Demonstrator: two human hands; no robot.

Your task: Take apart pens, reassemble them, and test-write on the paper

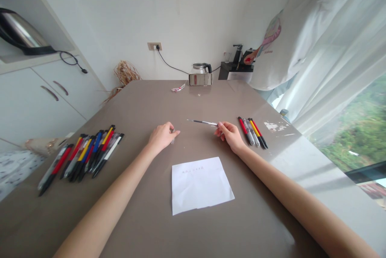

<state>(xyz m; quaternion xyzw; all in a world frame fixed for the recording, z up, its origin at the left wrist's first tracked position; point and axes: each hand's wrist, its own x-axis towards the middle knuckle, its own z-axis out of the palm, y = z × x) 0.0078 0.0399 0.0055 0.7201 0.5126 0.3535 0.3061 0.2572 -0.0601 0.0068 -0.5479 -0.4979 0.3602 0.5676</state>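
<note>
Between the fingertips of my right hand [227,132] is the rear end of a slim pen refill [202,122], its tip pointing left. My left hand [162,135] is closed on a small clear pen part [173,136], partly hidden by the fingers. Nearer to me lies a sheet of white paper [200,185] with a faint line of writing. A pile of pens [86,153] in several colours rests to the left of my left hand. Right of my right hand, several more pens [252,132] lie side by side.
The brown table [144,218] reaches toward the wall, where a glass kettle [200,74] stands at the far edge near a small patterned wrapper [178,88]. At the back right, a person in a white shirt [289,37] stands by a dark stand [237,68].
</note>
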